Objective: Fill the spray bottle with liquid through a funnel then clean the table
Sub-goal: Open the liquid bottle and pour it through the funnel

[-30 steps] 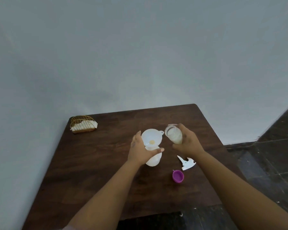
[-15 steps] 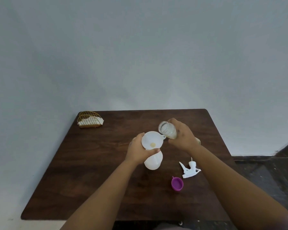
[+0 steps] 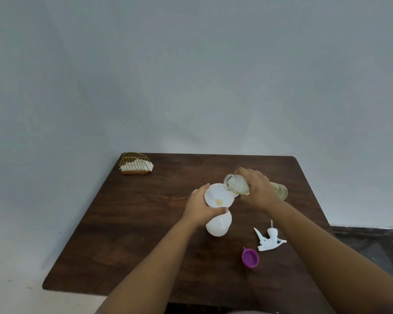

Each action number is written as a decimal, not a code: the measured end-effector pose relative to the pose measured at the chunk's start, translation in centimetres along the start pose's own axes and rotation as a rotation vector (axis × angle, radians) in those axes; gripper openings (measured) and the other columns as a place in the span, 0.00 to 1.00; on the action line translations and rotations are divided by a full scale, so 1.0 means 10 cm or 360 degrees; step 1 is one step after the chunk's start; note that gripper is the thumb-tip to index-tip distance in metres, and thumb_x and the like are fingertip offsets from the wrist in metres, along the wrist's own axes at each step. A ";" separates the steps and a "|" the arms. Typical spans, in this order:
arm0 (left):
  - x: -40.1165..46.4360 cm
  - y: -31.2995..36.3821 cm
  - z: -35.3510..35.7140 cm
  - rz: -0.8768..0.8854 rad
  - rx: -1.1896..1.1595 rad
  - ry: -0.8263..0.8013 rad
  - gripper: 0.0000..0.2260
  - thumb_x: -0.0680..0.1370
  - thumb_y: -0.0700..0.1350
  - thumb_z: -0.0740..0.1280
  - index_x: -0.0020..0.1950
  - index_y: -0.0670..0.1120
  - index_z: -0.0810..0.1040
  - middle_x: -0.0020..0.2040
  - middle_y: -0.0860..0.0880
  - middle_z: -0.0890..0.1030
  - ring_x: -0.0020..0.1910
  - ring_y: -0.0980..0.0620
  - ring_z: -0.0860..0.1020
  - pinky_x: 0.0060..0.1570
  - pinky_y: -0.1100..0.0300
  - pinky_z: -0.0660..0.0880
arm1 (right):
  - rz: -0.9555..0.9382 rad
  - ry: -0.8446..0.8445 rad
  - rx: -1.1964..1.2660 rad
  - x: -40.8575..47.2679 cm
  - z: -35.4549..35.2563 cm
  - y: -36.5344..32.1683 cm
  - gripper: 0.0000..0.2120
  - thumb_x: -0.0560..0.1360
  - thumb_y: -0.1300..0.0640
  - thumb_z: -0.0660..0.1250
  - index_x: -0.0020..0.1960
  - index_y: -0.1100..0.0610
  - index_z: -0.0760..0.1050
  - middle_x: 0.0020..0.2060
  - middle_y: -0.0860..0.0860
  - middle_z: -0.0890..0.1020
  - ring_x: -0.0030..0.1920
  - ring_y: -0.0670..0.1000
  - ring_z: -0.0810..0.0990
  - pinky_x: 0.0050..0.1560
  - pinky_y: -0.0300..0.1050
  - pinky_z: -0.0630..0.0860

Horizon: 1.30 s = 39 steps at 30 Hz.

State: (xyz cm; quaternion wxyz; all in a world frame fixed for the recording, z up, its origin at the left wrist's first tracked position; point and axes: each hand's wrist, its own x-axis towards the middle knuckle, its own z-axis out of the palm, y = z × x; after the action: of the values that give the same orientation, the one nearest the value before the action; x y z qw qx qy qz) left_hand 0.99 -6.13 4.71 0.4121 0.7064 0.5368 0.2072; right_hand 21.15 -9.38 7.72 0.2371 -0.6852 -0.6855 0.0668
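Over the last second I have tipped the clear glass jar of pale yellow liquid (image 3: 238, 185) from near upright to almost horizontal, my right hand (image 3: 258, 189) wrapped round its middle, mouth now just above the rim of the white plastic funnel (image 3: 218, 196). My left hand (image 3: 202, 208) grips the funnel neck where it sits in the white rounded spray bottle (image 3: 218, 224), mid-table on the dark wooden table (image 3: 134, 223). A small yellow pool shows at the funnel throat, so I judge filling has only begun; the white trigger sprayer head (image 3: 269, 240) and purple cap (image 3: 250, 257) lie off, unfitted.
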 end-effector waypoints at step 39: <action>0.06 0.08 -0.01 -0.0012 0.0023 -0.0035 0.42 0.66 0.54 0.79 0.76 0.51 0.64 0.71 0.49 0.69 0.68 0.47 0.70 0.63 0.49 0.73 | -0.0140 -0.0136 -0.0167 0.22 -0.08 -0.07 0.25 0.64 0.55 0.74 0.59 0.51 0.71 0.47 0.49 0.77 0.48 0.54 0.74 0.48 0.49 0.70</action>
State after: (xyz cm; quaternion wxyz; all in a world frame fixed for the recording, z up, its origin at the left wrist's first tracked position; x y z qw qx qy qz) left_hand 1.58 -5.55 5.32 0.4136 0.7097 0.5364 0.1939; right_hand 20.98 -7.44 9.29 0.1741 -0.6625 -0.7269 0.0494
